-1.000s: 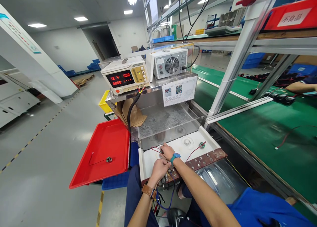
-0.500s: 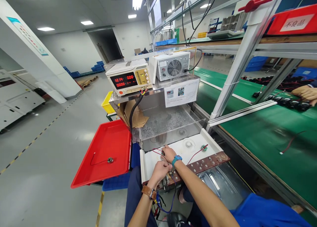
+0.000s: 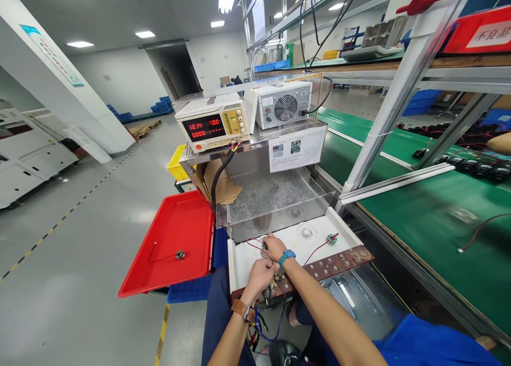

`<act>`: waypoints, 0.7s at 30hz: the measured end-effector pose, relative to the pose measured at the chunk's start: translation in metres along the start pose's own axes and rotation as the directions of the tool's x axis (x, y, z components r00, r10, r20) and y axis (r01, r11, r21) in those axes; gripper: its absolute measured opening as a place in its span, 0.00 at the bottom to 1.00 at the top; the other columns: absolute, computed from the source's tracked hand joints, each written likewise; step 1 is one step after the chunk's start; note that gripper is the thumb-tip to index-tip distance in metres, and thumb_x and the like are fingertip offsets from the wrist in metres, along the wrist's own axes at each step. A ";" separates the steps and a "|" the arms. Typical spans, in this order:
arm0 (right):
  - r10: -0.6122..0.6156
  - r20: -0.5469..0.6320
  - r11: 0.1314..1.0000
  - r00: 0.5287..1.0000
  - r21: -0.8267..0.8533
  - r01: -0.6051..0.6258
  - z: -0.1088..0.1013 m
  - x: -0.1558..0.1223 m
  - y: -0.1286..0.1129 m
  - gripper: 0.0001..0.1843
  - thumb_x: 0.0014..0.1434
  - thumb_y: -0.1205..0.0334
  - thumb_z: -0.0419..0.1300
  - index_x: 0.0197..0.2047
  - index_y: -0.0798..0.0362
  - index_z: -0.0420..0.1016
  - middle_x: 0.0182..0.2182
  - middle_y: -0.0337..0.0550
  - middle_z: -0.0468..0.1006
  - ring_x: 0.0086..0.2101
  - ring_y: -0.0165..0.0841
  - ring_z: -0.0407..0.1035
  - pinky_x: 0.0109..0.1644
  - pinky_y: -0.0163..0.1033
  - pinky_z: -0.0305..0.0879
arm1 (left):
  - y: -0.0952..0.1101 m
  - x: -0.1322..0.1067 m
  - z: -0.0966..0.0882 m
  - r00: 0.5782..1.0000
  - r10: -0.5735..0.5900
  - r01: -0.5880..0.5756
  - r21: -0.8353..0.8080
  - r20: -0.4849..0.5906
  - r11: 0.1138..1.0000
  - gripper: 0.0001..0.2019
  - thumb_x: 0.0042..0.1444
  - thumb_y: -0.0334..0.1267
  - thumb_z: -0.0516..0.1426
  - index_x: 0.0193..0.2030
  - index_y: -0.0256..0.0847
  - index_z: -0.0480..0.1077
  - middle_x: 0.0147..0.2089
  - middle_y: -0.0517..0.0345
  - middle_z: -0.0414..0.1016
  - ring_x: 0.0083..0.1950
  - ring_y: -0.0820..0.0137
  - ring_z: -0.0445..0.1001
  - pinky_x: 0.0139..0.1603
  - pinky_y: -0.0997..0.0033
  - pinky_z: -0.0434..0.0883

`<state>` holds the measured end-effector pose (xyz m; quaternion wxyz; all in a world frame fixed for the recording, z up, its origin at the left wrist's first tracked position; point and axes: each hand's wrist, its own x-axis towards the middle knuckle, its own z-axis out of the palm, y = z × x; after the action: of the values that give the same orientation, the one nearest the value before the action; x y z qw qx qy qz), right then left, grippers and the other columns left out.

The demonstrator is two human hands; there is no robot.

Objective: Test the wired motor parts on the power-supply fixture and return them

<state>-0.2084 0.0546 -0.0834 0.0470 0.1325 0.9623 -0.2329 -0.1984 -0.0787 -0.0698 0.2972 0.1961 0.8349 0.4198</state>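
My left hand (image 3: 261, 277) is curled closed at the front edge of a white tray (image 3: 243, 259), pressing on the terminals of a brown strip (image 3: 331, 264) where red and blue wires meet. My right hand (image 3: 273, 246), with a blue wristband, rests closed on a small round part with red wires on the tray. A second round part (image 3: 331, 239) with a red wire lies further right on the tray. Behind stands a clear box (image 3: 275, 201).
A power supply (image 3: 211, 122) with red digits and a fan unit (image 3: 283, 104) sit on a metal shelf. A red tray (image 3: 171, 241) at left holds one small part with a wire. A green conveyor bench (image 3: 419, 217) runs at right, where another person's hand (image 3: 501, 142) works.
The camera has shifted slightly, so the scene slid right and up. Both hands stay at the same spot on the tray and strip. The supply's display reading flickered.
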 end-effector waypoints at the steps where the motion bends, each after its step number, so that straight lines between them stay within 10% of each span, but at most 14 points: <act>1: 0.003 0.002 1.000 1.000 0.000 -0.003 -0.001 0.000 0.000 0.12 0.59 0.57 0.63 0.44 0.54 0.75 0.47 0.48 0.72 0.39 0.34 0.71 0.43 0.35 0.61 | 0.000 0.000 0.000 1.000 -0.002 0.002 0.000 -0.003 1.000 0.21 0.49 0.56 0.60 0.20 0.40 0.67 0.19 0.62 0.66 0.24 0.72 0.65 0.26 0.74 0.57; 21: 0.004 0.002 1.000 1.000 -0.003 -0.004 0.001 0.001 0.001 0.13 0.59 0.56 0.63 0.44 0.54 0.75 0.47 0.48 0.72 0.39 0.34 0.71 0.42 0.35 0.61 | -0.003 0.003 0.002 1.000 -0.015 0.015 0.021 -0.009 1.000 0.20 0.49 0.55 0.60 0.20 0.40 0.68 0.19 0.61 0.68 0.26 0.71 0.66 0.27 0.73 0.58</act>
<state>-0.2091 0.0554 -0.0845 0.0485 0.1340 0.9623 -0.2317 -0.1993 -0.0774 -0.0739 0.2945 0.1910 0.8421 0.4095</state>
